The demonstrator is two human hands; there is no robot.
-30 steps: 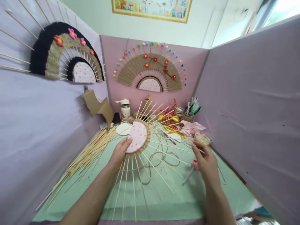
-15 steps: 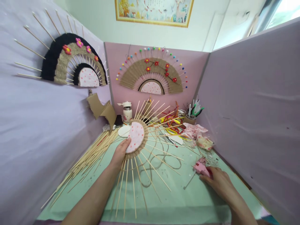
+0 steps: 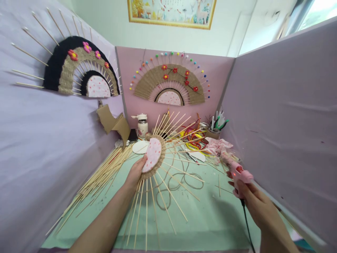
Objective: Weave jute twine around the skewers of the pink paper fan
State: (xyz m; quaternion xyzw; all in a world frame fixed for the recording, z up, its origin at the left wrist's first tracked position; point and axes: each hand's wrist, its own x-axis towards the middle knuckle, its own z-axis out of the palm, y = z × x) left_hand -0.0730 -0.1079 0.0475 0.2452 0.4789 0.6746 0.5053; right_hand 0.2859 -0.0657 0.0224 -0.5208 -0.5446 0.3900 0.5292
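Note:
My left hand [image 3: 136, 172] is closed on the flat edge of a half-round fan frame [image 3: 153, 154]. Its centre is pink spotted cloth with a woven twine band around the curve, and thin bamboo sticks [image 3: 172, 189] spread out from it. A loose strand of twine [image 3: 181, 181] lies in loops on the table beneath the sticks. At the right, my right hand [image 3: 249, 191] is wrapped around the handle of a pink hot glue gun [image 3: 240, 175], raised above the table. A small red light glows on it, and a black cord hangs down.
A pile of bamboo sticks [image 3: 105, 175] covers the table's left side. Behind stand a bottle [image 3: 142, 126] and a tool cup [image 3: 212, 133], near coloured pipe cleaners [image 3: 195, 140], scissors [image 3: 191, 156] and pink cloth [image 3: 218, 146]. Finished fans [image 3: 142, 82] hang on the partitions.
My right hand has lifted the glue gun off the table and turned it upright. The left hand and fan frame have hardly moved, with the sticks tilting slightly.

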